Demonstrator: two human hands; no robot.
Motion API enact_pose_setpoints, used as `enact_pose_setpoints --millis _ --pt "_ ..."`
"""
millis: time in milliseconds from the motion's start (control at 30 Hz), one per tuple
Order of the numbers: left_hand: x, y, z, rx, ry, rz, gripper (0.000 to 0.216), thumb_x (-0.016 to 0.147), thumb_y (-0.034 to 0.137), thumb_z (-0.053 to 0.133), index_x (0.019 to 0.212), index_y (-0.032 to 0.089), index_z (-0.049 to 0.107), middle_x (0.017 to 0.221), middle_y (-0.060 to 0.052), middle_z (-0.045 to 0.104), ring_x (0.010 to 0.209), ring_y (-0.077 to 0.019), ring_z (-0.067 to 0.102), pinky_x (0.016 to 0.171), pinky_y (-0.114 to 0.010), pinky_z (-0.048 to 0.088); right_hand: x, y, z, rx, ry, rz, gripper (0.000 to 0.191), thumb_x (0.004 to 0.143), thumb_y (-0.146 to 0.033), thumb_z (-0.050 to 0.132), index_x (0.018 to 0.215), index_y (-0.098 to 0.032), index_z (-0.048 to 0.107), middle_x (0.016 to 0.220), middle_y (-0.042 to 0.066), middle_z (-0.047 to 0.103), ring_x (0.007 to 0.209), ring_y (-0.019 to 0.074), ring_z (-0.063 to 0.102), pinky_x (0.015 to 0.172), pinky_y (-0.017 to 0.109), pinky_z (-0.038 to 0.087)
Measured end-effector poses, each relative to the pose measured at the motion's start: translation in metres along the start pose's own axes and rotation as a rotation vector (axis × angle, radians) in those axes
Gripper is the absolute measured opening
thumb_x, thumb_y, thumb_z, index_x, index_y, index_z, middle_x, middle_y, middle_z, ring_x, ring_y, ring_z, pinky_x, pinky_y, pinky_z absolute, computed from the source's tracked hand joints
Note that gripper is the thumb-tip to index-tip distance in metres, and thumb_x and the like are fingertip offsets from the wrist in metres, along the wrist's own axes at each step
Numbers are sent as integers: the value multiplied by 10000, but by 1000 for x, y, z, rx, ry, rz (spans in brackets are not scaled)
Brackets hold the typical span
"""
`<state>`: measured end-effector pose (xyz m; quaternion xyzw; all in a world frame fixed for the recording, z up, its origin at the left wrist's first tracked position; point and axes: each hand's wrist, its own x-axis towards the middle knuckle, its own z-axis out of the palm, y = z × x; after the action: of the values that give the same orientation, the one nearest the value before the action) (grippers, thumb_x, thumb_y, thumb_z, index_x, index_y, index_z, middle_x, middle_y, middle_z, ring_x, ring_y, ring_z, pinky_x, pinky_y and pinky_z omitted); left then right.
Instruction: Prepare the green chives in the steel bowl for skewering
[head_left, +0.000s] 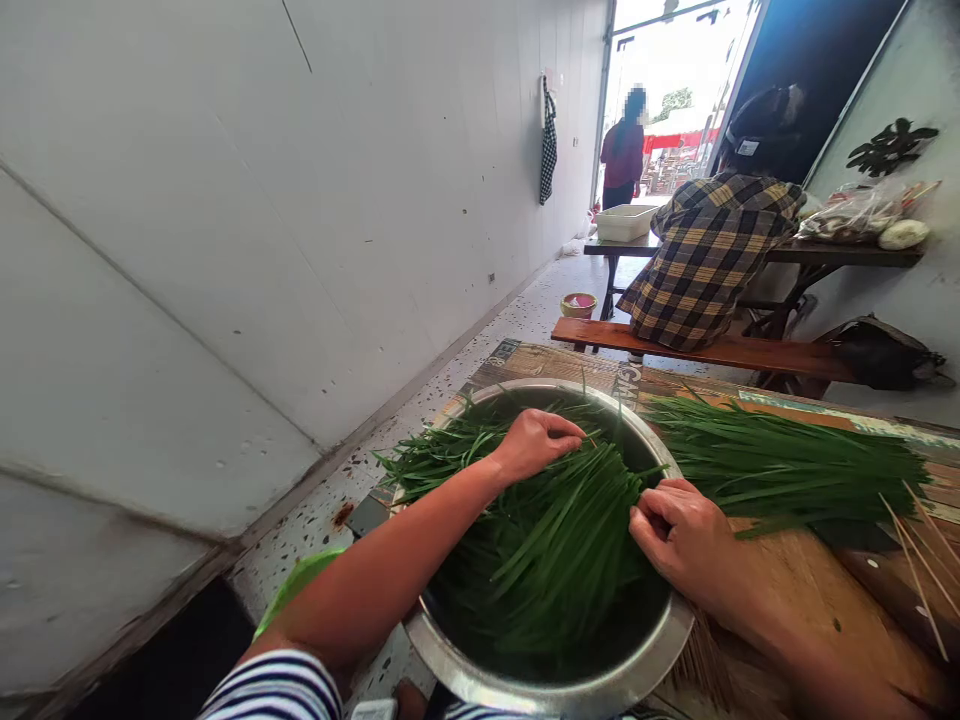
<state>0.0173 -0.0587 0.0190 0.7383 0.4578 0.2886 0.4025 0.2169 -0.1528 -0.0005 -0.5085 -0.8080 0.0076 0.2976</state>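
Observation:
A wide metal bowl [660, 655] holds many long, flat green garlic chives [465, 450]. Above it, my left hand [536, 445] pinches the tip of a thin bamboo skewer [592, 438]. A row of garlic chives [577, 520] hangs side by side from the skewer's line, the leaves trailing down into the bowl. At the bowl's right rim, my right hand [679, 530] is closed at the other end of this row; its fingers cover the skewer's end there. The middle of the skewer is hidden by the leaves.
More garlic chives [787, 460] lie on the wooden table [802, 580] to the right, near loose bamboo skewers [919, 570]. Ahead, a person in a plaid shirt [712, 260] sits on a bench [780, 357]. Another person [624, 155] stands by the doorway. A white wall [300, 250] runs along the left.

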Motion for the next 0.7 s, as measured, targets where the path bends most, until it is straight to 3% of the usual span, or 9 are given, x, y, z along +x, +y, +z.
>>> enact_pose_setpoints --millis 167,300,333,533,700 --pt "-5 16 -19 79 -241 138 284 727 237 603 978 159 711 924 -35 714 804 -142 629 735 -212 478 -1 0 1 3 4 19 318 818 -230 464 529 -204 332 486 -30 430 532 104 414 564 235 328" --pt "4 7 -37 301 61 90 229 768 231 553 898 154 725 843 -35 706 728 -128 607 699 -216 460 0 0 2 4 -4 5 318 808 -224 473 524 -204 330 477 -39 421 505 95 397 583 242 337" --pt "6 2 -39 366 73 84 220 766 234 553 876 156 727 827 -37 701 726 -130 603 700 -221 456 0 0 2 3 -2 -1 322 806 -222 473 520 -204 326 473 -42 416 496 93 395 584 242 339" --pt "15 -17 -29 771 -57 74 189 716 218 601 849 207 734 875 -63 676 868 -209 595 808 -324 425 2 -1 -1 -4 15 -31 327 803 -215 468 512 -208 321 462 -46 407 475 88 404 572 241 341" --pt "18 -18 -26 801 -73 111 187 740 219 575 840 211 733 895 -68 674 910 -213 589 837 -331 416 3 -1 0 -10 18 -39 326 805 -214 467 510 -209 328 459 -49 408 465 87 389 575 241 344"
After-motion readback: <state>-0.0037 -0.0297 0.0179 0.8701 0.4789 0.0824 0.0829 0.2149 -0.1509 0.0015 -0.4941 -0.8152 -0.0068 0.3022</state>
